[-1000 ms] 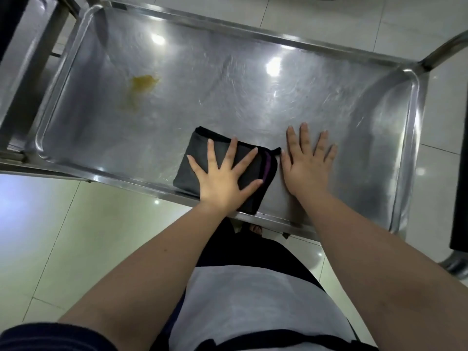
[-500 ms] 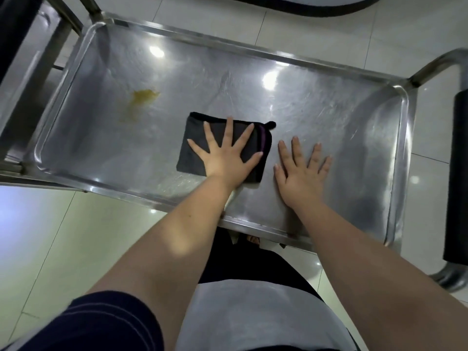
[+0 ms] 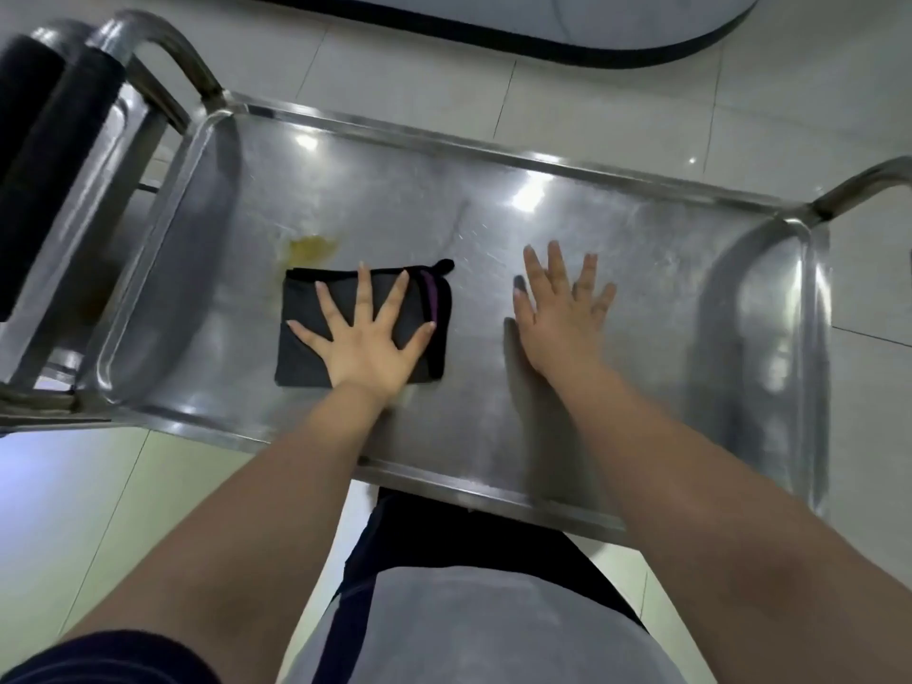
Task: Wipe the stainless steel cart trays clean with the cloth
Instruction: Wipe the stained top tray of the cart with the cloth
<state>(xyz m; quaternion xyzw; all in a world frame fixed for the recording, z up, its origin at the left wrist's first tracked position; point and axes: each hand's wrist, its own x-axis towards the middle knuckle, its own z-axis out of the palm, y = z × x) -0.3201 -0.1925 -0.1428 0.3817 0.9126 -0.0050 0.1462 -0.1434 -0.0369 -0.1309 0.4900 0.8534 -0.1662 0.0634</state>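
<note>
A folded dark grey cloth (image 3: 306, 308) with a purple stripe lies flat on the stainless steel cart tray (image 3: 666, 269). My left hand (image 3: 365, 338) presses on the cloth with fingers spread straight. A yellowish stain (image 3: 311, 248) sits on the tray just beyond the cloth's far left corner. My right hand (image 3: 557, 308) rests flat on the bare tray to the right of the cloth, fingers spread, apart from the cloth.
The cart's tubular handle with a black grip (image 3: 54, 130) rises at the left end; another handle tube (image 3: 868, 182) is at the right end. Pale floor tiles (image 3: 543, 91) surround the cart. A dark-edged curved base (image 3: 543, 37) lies on the floor beyond.
My left hand has slid the cloth left and away from me, close to the yellow stain. The gap between my two hands has widened.
</note>
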